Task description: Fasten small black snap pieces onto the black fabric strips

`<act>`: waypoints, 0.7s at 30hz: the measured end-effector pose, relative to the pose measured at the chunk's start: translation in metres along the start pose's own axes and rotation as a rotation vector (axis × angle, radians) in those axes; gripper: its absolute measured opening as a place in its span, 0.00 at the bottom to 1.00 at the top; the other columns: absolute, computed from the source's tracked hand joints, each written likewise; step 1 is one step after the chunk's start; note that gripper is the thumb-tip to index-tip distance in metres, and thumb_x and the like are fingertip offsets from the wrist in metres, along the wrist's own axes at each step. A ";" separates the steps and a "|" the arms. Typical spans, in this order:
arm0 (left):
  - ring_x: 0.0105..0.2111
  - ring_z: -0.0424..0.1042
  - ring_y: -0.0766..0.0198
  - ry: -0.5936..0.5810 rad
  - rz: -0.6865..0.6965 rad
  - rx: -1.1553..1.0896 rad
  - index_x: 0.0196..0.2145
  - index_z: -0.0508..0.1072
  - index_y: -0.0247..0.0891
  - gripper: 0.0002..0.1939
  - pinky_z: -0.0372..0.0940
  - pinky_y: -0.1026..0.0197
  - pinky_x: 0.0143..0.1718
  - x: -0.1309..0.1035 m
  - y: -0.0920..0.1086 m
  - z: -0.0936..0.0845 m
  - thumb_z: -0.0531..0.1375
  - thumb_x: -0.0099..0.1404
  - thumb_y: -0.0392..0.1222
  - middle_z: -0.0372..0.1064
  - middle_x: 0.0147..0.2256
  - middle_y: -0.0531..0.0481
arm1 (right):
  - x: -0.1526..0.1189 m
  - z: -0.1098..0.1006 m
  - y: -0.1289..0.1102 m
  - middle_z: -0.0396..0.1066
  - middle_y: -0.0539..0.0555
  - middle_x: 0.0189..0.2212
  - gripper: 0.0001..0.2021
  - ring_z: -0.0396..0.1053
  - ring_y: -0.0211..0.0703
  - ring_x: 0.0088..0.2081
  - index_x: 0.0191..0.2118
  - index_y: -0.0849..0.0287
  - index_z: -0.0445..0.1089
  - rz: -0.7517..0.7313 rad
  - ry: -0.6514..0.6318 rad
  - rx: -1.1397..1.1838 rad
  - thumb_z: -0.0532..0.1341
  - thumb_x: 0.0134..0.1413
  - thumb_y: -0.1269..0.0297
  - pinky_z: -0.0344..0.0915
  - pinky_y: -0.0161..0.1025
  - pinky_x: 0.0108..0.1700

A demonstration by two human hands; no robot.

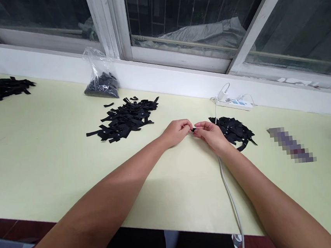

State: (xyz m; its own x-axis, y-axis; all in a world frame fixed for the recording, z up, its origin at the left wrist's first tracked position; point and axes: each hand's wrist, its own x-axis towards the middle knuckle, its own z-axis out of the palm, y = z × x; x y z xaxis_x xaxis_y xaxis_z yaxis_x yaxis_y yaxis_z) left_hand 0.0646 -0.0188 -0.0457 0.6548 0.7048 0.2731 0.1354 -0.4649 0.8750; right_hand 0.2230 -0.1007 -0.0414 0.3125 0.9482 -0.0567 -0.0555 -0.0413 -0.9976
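Between the fingertips of both my hands is a small black fabric strip (193,130), mostly hidden by the fingers. My left hand (177,133) is closed in a pinch at its left end. From the other side, my right hand (211,134) pinches it between thumb and fingers. Just beyond the right hand lies a pile of black strips (236,129), partly covered by that hand. A larger, looser pile of black strips (127,120) spreads out to the left of my left hand, and some of its pieces carry small white marks.
A clear plastic bag (101,81) with black pieces stands against the wall. More black strips (0,90) lie at the far left. A white power strip (235,103) sits at the back; its cable (230,195) runs under my right arm. A pixelated object (292,145) lies right.
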 end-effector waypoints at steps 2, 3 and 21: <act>0.30 0.71 0.66 -0.021 -0.006 -0.024 0.32 0.75 0.36 0.12 0.67 0.63 0.36 0.000 -0.001 0.000 0.51 0.62 0.38 0.74 0.30 0.50 | 0.000 0.000 0.000 0.74 0.51 0.32 0.17 0.74 0.40 0.36 0.38 0.58 0.72 0.002 0.006 -0.005 0.72 0.37 0.65 0.70 0.41 0.47; 0.30 0.72 0.66 -0.031 -0.009 -0.033 0.31 0.75 0.36 0.12 0.67 0.63 0.36 0.000 -0.001 0.000 0.51 0.61 0.38 0.74 0.29 0.50 | -0.001 0.000 -0.001 0.74 0.51 0.31 0.17 0.74 0.40 0.35 0.38 0.58 0.72 0.003 0.009 -0.009 0.72 0.37 0.65 0.70 0.41 0.47; 0.27 0.72 0.66 -0.027 -0.053 -0.016 0.29 0.75 0.36 0.13 0.66 0.63 0.33 0.000 0.001 -0.002 0.51 0.61 0.37 0.72 0.24 0.52 | 0.001 0.001 0.001 0.73 0.51 0.29 0.16 0.74 0.41 0.34 0.37 0.58 0.72 -0.015 0.027 -0.037 0.71 0.37 0.65 0.71 0.41 0.45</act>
State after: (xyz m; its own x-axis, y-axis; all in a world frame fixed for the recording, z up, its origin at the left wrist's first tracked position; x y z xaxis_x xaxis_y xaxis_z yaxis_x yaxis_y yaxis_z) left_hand 0.0635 -0.0184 -0.0445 0.6670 0.7133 0.2152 0.1589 -0.4184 0.8943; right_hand 0.2224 -0.0996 -0.0423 0.3382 0.9401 -0.0419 -0.0153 -0.0390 -0.9991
